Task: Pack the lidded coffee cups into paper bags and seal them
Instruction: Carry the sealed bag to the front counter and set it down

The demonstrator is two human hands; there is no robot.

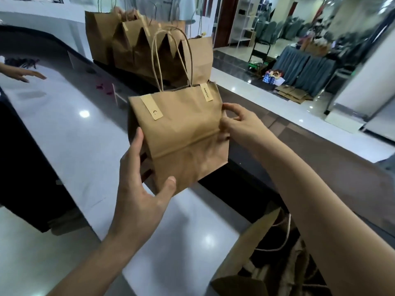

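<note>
A brown paper bag (181,133) with twine handles is held up over the counter, its folded top fastened by two tan sticker strips. My left hand (139,189) grips its lower left corner, thumb on the front face and fingers along the side. My right hand (237,122) pinches the bag's right edge near the top. No coffee cup shows; whatever is inside the bag is hidden.
Several sealed paper bags (145,43) stand in a row on the raised dark ledge (310,150) behind. The white glossy counter (70,129) runs left, where another person's hand (23,75) reaches in. Loose open bags (275,253) lie at the lower right.
</note>
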